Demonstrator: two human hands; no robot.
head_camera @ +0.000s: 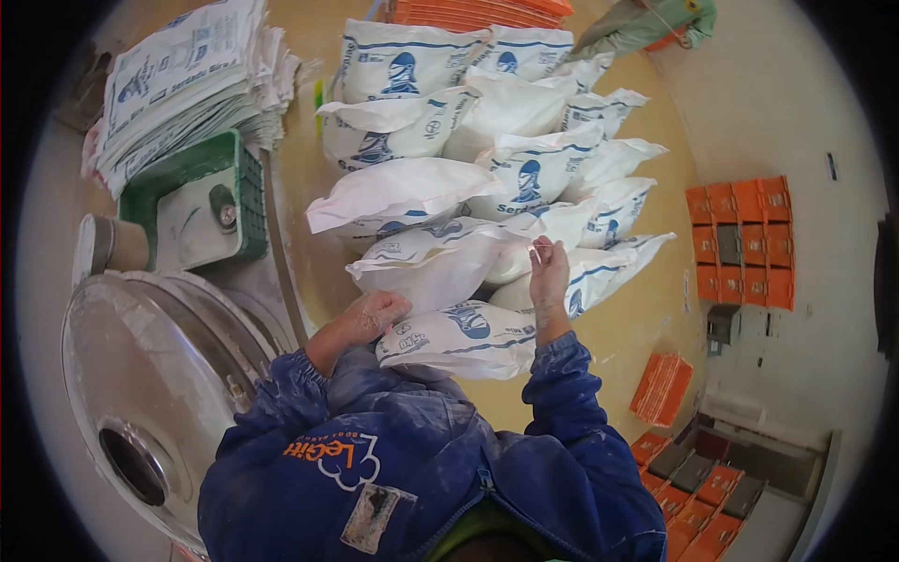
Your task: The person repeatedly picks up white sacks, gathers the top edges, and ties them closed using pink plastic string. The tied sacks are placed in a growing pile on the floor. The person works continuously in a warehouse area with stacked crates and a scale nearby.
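Observation:
Before me stand filled white woven sacks (530,172) with blue print, packed close together in rows. My left hand (369,315), dusted with white powder, has its fingers curled on the near left edge of a white sack (439,270). My right hand (550,277) pinches a thin pinkish thread or sack edge near that sack's right end; which of the two is too small to tell. Between my forearms, close to my body, a printed sack (467,337) leans. The lower sides of most sacks are hidden by their neighbours.
Left, flat sacks (186,84) are piled beside a green plastic crate (253,204) and a round steel vessel (161,351). Orange crates (477,14) stand behind the sacks; more orange crates (741,242) are stacked right. At the top, a person in a green sleeve (632,28) is near the sacks.

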